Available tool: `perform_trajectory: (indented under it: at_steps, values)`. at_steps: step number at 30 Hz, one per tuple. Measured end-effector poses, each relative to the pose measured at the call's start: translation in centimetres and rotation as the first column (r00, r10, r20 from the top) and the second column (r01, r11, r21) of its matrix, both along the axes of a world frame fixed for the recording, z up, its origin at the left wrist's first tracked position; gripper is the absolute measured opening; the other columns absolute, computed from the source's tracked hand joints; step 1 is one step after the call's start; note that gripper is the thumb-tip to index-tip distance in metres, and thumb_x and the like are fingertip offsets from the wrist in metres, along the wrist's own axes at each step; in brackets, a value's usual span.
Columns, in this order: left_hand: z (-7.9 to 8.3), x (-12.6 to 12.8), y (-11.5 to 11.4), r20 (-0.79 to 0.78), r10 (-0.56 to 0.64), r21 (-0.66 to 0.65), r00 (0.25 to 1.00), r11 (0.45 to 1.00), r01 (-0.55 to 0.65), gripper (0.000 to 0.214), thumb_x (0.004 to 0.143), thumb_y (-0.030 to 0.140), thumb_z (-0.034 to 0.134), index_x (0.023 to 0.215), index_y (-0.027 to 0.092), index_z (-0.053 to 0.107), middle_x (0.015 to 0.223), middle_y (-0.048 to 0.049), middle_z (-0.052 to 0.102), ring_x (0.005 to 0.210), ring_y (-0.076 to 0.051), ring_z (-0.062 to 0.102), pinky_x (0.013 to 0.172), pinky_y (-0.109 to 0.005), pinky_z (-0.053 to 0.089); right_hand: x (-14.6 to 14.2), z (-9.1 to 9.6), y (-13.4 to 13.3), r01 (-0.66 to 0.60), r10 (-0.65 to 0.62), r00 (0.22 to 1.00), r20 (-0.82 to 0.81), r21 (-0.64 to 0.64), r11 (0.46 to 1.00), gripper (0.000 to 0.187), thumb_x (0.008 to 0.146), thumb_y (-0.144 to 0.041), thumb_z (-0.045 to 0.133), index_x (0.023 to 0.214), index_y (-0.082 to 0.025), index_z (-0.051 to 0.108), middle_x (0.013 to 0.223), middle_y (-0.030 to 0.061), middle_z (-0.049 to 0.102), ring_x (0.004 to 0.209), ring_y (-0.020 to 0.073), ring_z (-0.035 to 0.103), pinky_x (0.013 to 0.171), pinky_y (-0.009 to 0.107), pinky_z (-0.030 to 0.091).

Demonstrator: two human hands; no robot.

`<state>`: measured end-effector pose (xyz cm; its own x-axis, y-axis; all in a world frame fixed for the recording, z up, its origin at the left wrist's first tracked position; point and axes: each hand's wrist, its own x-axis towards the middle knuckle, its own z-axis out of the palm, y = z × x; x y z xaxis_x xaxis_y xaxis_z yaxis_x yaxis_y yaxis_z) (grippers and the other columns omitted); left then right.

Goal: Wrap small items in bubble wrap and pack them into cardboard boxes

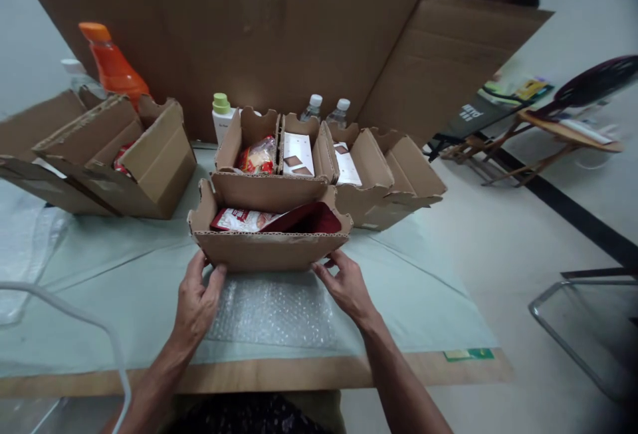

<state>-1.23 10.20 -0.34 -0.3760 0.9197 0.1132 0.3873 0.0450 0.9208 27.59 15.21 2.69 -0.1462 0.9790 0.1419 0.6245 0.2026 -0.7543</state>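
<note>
A long open cardboard box [269,250] stands crosswise before me, with a dark red food packet [249,220] lying inside. My left hand [199,294] grips its lower left corner between thumb and fingers. At the lower right corner, my right hand [346,288] holds it the same way, some fingertips hidden behind the cardboard. Bubble wrap [274,314] lies flat on the cloth between my hands. Just behind, more open cardboard boxes hold a red snack bag [256,157] and white cartons [298,153].
Open boxes [164,161] stand at the left, near an orange bottle [117,65]. A white bottle with a green cap [222,115] and clear bottles [339,111] stand behind the middle boxes. A tall cardboard panel [309,35] closes off the back. A grey cable [90,318] crosses at lower left.
</note>
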Motion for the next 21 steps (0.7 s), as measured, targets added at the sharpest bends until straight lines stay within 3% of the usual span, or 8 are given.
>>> perform_trajectory:
  at_steps: [7,12,15,17,19,21]
  values:
    - [0.3,-0.2,1.6,0.016,-0.028,0.035,0.999,0.999,0.028,0.039,0.096,0.047,0.054,0.121,0.019,0.061,0.108,-0.0049,0.068,0.101,-0.021,0.063,0.093,-0.032,0.048,-1.3,-0.6,-0.1,0.041,-0.040,0.993,-0.115,0.006,0.999,0.028,0.088,-0.041,0.063,0.103,-0.018,0.068,0.096,0.0087,0.076,0.074,0.0196,0.067,0.069,0.031,0.056]
    - [0.3,0.0,1.6,0.046,-0.050,0.055,0.998,0.997,0.047,0.048,0.097,0.044,0.053,0.136,0.017,0.055,0.124,-0.0094,0.068,0.109,-0.022,0.064,0.097,-0.034,0.049,-1.5,-0.9,-0.2,0.079,-0.072,0.989,-0.133,0.048,0.996,0.030,0.088,-0.038,0.060,0.109,-0.017,0.068,0.102,0.0110,0.076,0.079,0.0206,0.070,0.069,0.032,0.057]
    - [0.2,-1.0,-0.6,-0.025,-0.021,0.023,0.999,1.000,0.021,0.062,0.095,0.043,0.057,0.151,0.020,0.043,0.144,-0.0138,0.060,0.121,-0.026,0.062,0.098,-0.039,0.051,0.2,-0.9,-2.4,0.132,-0.119,0.986,-0.121,0.108,0.985,0.028,0.091,-0.034,0.060,0.111,-0.018,0.070,0.107,0.0113,0.076,0.089,0.0222,0.072,0.077,0.034,0.059]
    - [0.1,-1.6,-2.9,-0.143,-0.016,0.014,0.990,1.000,0.018,0.059,0.095,0.040,0.059,0.150,0.021,0.046,0.145,-0.0147,0.060,0.125,-0.029,0.061,0.094,-0.042,0.054,1.2,-0.9,-4.8,0.157,-0.145,0.985,-0.094,0.143,0.977,0.022,0.094,-0.031,0.058,0.107,-0.020,0.071,0.106,0.0101,0.077,0.092,0.0222,0.073,0.081,0.035,0.059]
    - [0.1,-1.7,-5.0,-0.309,-0.073,0.080,0.948,0.991,0.102,0.043,0.096,0.034,0.058,0.136,0.020,0.060,0.137,-0.0135,0.066,0.128,-0.030,0.060,0.098,-0.046,0.054,0.9,-0.9,-7.0,0.132,-0.124,0.991,-0.053,0.189,0.973,0.019,0.097,-0.028,0.056,0.104,-0.020,0.072,0.106,0.0094,0.077,0.098,0.0223,0.073,0.087,0.037,0.058]
    - [0.2,-1.2,-6.3,-0.462,-0.162,0.161,0.872,0.951,0.262,0.029,0.097,0.026,0.055,0.123,0.020,0.067,0.130,-0.0119,0.070,0.131,-0.030,0.057,0.107,-0.049,0.049,-1.3,-1.0,-8.4,0.017,-0.021,1.000,0.013,0.233,0.972,0.019,0.099,-0.023,0.055,0.108,-0.020,0.072,0.111,0.0097,0.077,0.106,0.0224,0.071,0.096,0.039,0.056]
